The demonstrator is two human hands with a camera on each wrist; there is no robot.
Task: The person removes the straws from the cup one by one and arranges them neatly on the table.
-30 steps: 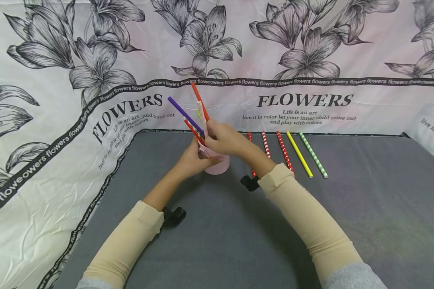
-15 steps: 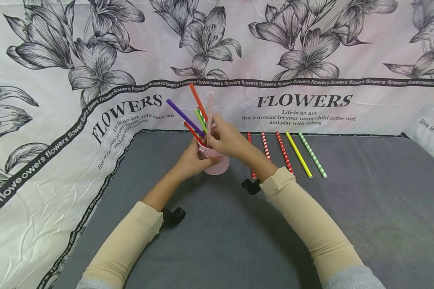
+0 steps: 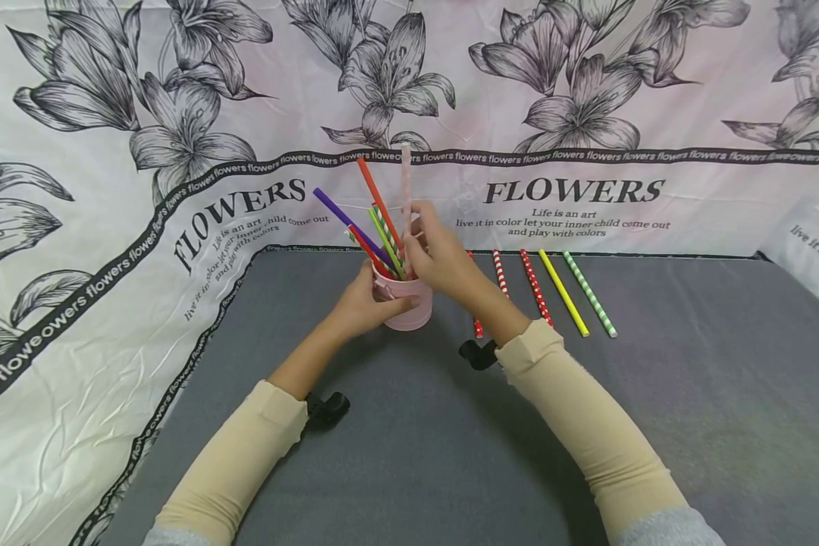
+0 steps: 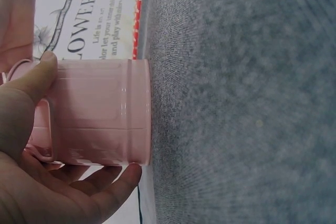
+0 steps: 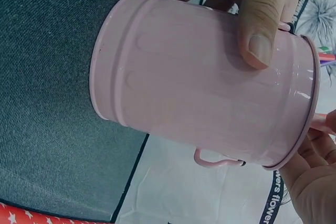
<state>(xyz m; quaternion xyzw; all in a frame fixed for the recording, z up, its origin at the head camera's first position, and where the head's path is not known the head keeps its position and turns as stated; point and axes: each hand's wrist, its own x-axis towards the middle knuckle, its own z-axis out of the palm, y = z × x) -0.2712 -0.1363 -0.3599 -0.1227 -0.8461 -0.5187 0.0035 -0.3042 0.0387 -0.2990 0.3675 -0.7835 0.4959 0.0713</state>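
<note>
Flowered cloth [image 3: 450, 114] backs the grey tabletop [image 3: 396, 462], where the left hand [image 3: 363, 305] grips a pink bucket [image 3: 412, 316] and the right hand [image 3: 440, 252] pinches a pink straw [image 3: 406, 182] at its mouth. Leaning straws [image 3: 341, 210] might tip the bucket should that left grip slacken; their lower ends are hidden inside.

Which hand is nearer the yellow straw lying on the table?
Right. The right hand pinches a pale pink straw at the mouth of the pink bucket, left of the yellow straw; the left hand grips the bucket's side, farther left.
</note>
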